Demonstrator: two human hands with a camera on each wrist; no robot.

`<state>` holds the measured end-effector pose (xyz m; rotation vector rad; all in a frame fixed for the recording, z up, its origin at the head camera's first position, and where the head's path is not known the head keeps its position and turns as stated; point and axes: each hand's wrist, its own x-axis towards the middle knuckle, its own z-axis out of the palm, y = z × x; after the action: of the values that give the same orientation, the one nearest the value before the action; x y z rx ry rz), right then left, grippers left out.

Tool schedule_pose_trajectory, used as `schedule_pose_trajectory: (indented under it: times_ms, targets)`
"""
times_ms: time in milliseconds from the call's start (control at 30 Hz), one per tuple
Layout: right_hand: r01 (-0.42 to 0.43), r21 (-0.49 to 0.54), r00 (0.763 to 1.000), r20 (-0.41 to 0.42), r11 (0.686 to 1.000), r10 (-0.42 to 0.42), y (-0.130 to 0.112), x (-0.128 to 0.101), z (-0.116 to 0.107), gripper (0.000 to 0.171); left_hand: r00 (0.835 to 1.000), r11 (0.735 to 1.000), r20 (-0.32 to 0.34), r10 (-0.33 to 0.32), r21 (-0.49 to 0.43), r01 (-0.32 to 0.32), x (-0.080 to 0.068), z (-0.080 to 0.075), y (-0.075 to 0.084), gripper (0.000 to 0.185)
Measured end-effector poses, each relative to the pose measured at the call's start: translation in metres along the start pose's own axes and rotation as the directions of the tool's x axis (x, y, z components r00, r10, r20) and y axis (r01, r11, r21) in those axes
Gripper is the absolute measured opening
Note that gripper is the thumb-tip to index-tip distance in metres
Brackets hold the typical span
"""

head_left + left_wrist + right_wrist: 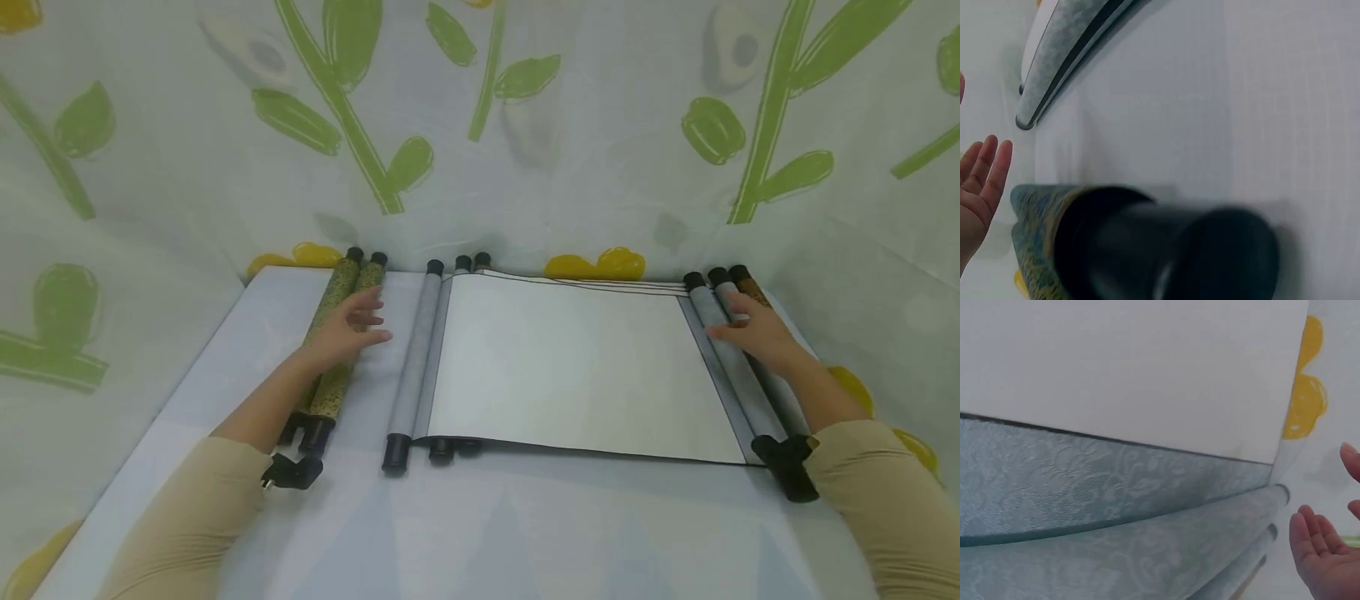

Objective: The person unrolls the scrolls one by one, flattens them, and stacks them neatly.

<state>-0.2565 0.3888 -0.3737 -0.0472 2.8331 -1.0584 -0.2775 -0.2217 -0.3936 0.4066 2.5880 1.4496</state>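
Observation:
My left hand [341, 329] hovers over a pair of rolled scrolls [333, 392] in speckled yellow-green cloth with black end knobs. Its fingers are loosely bent and hold nothing. In the middle, a partly unrolled scroll [562, 367] shows blank white paper between grey-blue brocade borders. Its left roller [415, 358] stands apart from the left hand. Above the right-hand rollers [731, 367] is my right hand [761, 333], thumb and fingers spread apart. The right wrist view shows this hand [1329, 556] beyond the brocade roller ends [1235, 509], with no scroll in its grasp.
More rollers lie under the open scroll, including a brown patterned one [750, 287] at the right. A white table [420, 542] bears everything. Behind it hangs a pale curtain [600, 183] printed with green stems and yellow flowers.

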Motion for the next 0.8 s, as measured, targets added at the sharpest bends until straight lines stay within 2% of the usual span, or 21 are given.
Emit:
schedule_pose_trajectory:
  times_ms: [133, 200, 300, 367, 533, 800]
  targets:
    - [0.037, 0.017, 0.999, 0.001, 0.999, -0.037, -0.017, -0.001, 0.000, 0.084, 1.000, 1.000, -0.015, -0.011, -0.001, 0.011, -0.004, -0.014, 0.003, 0.083]
    - [0.053, -0.009, 0.999, 0.002, 0.999, -0.053, -0.023, -0.002, 0.000, 0.083, 1.000, 1.000, -0.012, -0.010, 0.003, 0.010, -0.006, -0.019, 0.004, 0.084]
    - [0.070, -0.024, 0.998, 0.009, 0.997, -0.070, -0.032, -0.002, 0.003, 0.082, 1.000, 0.999, -0.024, -0.002, 0.052, 0.003, -0.009, -0.026, 0.006, 0.086]
    - [0.071, 0.004, 0.997, 0.023, 0.997, -0.071, -0.037, -0.002, 0.006, 0.081, 0.999, 0.996, -0.042, -0.001, 0.084, 0.005, -0.012, -0.031, 0.007, 0.088]
    - [0.064, 0.105, 0.996, 0.063, 0.992, -0.071, -0.055, -0.002, 0.013, 0.079, 0.994, 0.990, -0.105, -0.044, 0.125, 0.057, -0.018, -0.048, 0.010, 0.092]
    - [0.142, 0.099, 0.987, 0.057, 0.985, -0.148, -0.090, -0.007, 0.023, 0.076, 0.984, 0.986, -0.153, -0.087, 0.129, 0.107, -0.029, -0.069, 0.014, 0.099]
